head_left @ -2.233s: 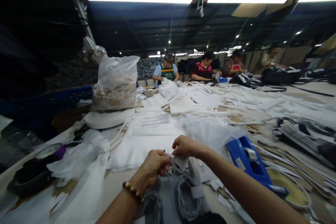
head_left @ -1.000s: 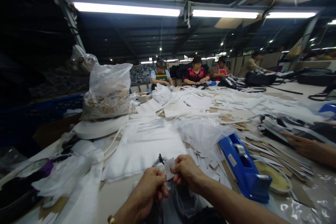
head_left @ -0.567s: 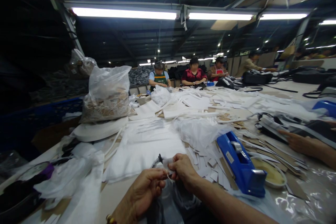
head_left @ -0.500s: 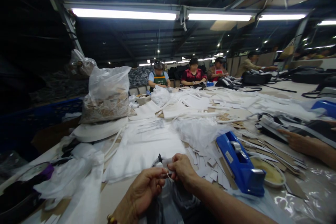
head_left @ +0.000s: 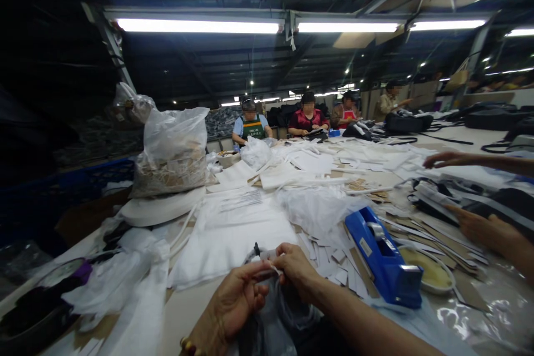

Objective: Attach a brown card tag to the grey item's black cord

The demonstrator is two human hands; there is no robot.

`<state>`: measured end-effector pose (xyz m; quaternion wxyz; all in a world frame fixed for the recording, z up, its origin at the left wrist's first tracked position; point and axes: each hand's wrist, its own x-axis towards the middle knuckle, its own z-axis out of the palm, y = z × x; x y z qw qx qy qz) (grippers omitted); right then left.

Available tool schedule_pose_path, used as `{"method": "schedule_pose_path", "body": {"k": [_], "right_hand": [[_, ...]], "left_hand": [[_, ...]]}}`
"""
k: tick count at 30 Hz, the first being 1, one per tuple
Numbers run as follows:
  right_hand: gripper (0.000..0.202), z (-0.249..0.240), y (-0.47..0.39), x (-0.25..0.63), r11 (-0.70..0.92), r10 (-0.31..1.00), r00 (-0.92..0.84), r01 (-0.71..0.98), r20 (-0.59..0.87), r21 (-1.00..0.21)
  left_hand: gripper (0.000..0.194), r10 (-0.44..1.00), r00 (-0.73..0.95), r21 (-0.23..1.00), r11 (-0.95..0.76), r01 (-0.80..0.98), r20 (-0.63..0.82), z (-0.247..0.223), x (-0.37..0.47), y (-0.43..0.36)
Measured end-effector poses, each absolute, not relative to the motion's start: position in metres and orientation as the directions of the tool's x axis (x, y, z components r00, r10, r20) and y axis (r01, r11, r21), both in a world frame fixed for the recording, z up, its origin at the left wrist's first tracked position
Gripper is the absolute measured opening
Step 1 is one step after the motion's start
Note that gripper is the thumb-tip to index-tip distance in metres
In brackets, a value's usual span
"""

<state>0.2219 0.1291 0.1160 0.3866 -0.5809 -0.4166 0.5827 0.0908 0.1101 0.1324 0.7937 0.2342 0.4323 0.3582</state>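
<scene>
Low in the middle of the head view, my left hand [head_left: 240, 297] and my right hand [head_left: 295, 268] meet at the fingertips. A thin whitish string [head_left: 275, 268] runs between them, pinched by the fingers of both. Just behind the fingertips sits a small dark piece [head_left: 256, 249] with some clear plastic around it. Under my hands lies a dark item wrapped in clear plastic [head_left: 271, 320], mostly hidden by my hands and forearms. On my left wrist is a beaded bracelet [head_left: 191, 346].
A blue tape dispenser [head_left: 381, 258] and a round dish [head_left: 431, 272] stand right of my hands. White sheets [head_left: 233, 233] lie ahead; a filled plastic bag [head_left: 171, 150] is further left. A co-worker's hands [head_left: 488, 231] reach in from the right. Several people sit across the table.
My hands have drawn closer together, the left fingertips now against the right ones at the string. The co-worker's second hand has come into view, stretched over the table.
</scene>
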Motion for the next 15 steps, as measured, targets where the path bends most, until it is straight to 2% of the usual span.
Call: {"method": "schedule_pose_path", "body": {"k": [4,8,15], "right_hand": [[0.015,0.115,0.126,0.225,-0.314,0.945,-0.090,0.023,-0.315,-0.949],[0.010,0.114,0.125,0.227,-0.285,0.950,-0.126,0.022,-0.286,-0.958],[0.014,0.105,0.128,0.230,-0.252,0.959,-0.129,0.014,-0.251,-0.968]], "left_hand": [[0.009,0.800,0.297,0.685,0.600,-0.413,-0.522,0.132,0.095,0.113],[0.007,0.844,0.194,0.740,0.533,-0.410,-0.500,0.128,0.100,0.114],[0.020,0.913,0.018,0.866,0.392,-0.310,-0.407,0.111,0.110,0.116]]}}
